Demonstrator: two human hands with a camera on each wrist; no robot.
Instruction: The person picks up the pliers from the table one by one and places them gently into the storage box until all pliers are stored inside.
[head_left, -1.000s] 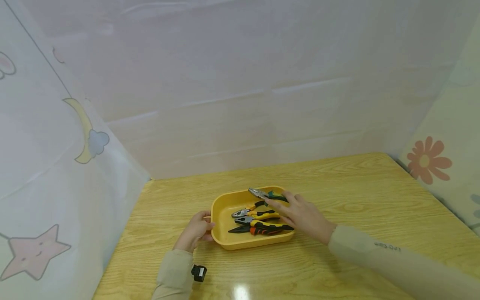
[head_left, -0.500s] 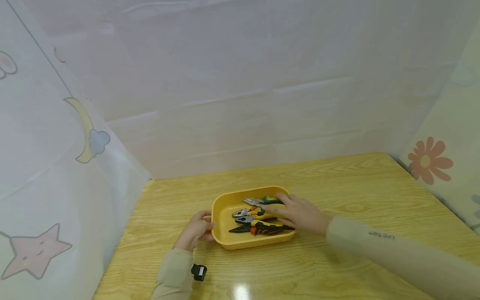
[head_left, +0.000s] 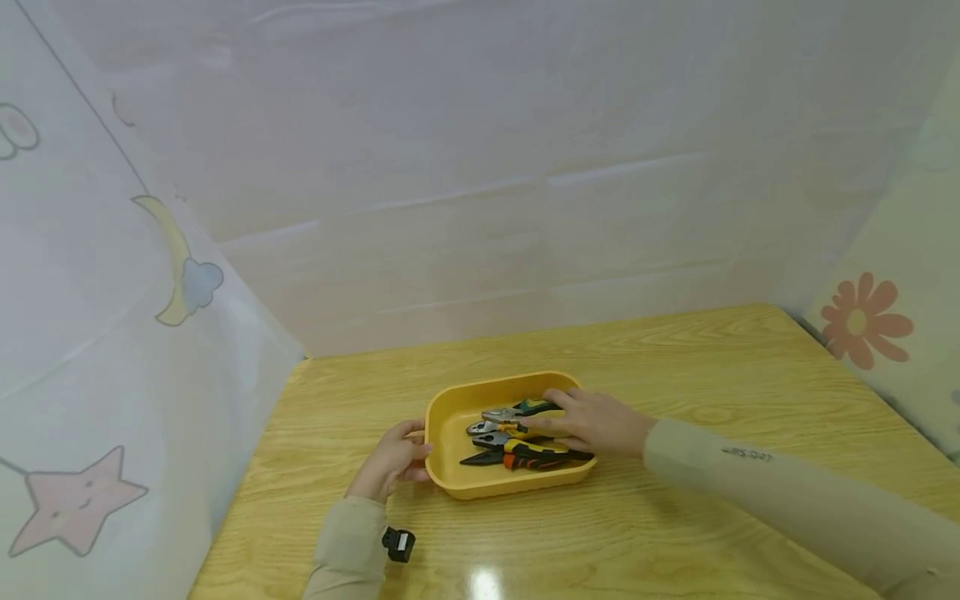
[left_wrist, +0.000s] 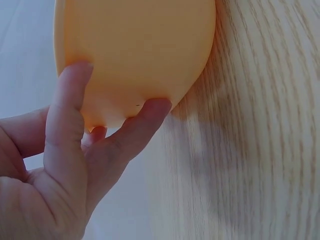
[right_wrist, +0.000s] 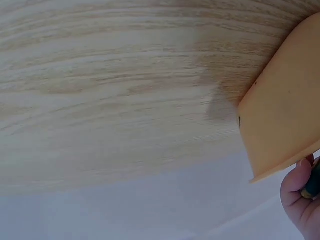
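Observation:
A yellow plastic tray (head_left: 446, 450) lies on the table with several pliers in it. Its left end is held by my left hand (head_left: 392, 462), whose fingertips bear on the outer wall in the left wrist view. Over the right end, my right hand (head_left: 603, 422) grips the green-and-yellow handles of combination pliers (head_left: 497, 414). Their metal head lies above a pair of orange-handled pliers (head_left: 480, 428). Nearer me are yellow-and-black pliers (head_left: 489, 439) and long-nose pliers (head_left: 480, 457) with red-and-black handles. My right fingers cover part of the handles.
The wooden table (head_left: 690, 358) extends around the tray, mostly to the right. White sheeting (head_left: 480, 208) rises behind its far edge, and printed sheets stand on both sides. A small black device (head_left: 399, 544) is at the left wrist.
The green-handled pliers have come down from the tray's far rim to lie among the other pliers, my right hand moving along toward me. My left hand stays at the tray's end.

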